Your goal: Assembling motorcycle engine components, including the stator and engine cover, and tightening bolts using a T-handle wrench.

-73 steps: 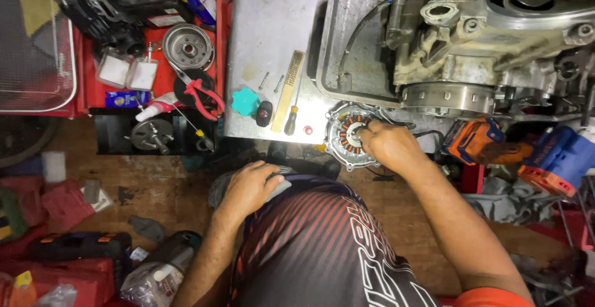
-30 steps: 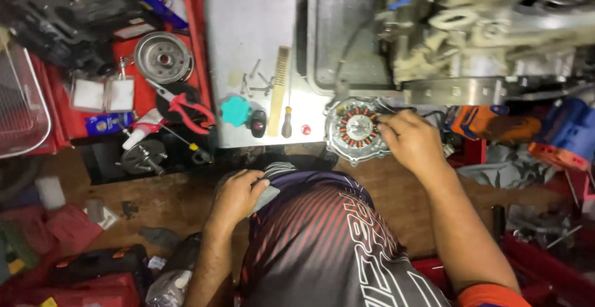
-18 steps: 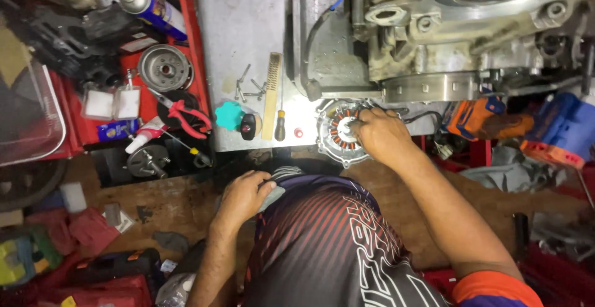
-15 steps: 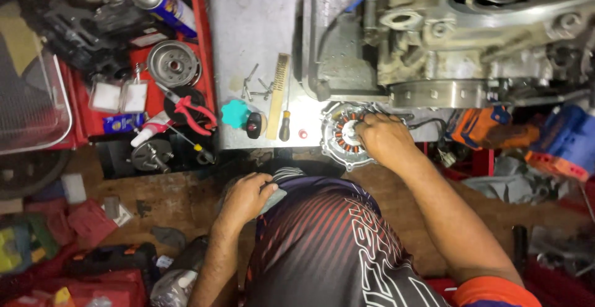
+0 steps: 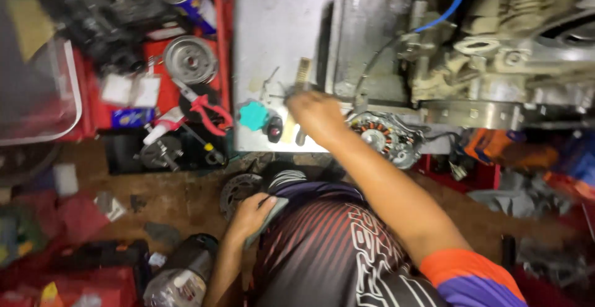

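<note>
A: Item one, packages and labels?

B: Spray can (image 5: 189, 0), blue with a white cap end, top of the red tray (image 5: 224, 46), lying slantwise. Two small white packets (image 5: 131, 90) side by side in the tray's middle; below them a small blue rectangular packet (image 5: 131, 118). Teal cap-shaped piece (image 5: 253, 115) on the grey metal plate (image 5: 279, 28), just beside a small black knob with a red dot (image 5: 273, 128). Red-handled pliers (image 5: 207, 107) at the tray's lower right.

A: Item two, change from half a second ago?

B: The right hand (image 5: 315, 113) then rested on the stator (image 5: 383, 139); it has left it and moved across to the wooden-handled brush (image 5: 300, 79). The stator now lies uncovered at the plate's lower edge, under the engine block (image 5: 496, 65). The left hand (image 5: 251, 214) stays at the knee.

A: Item three, the brush?

B: On the plate, right of the teal piece. Long axis runs roughly up and down the view, tilted slightly, upper end toward the engine side.

A: Fingers?

B: Right fingers curled over the brush's lower part; motion blur, so I cannot tell whether they grip it. Left fingers folded loosely on a grey cloth (image 5: 268, 219).
</note>
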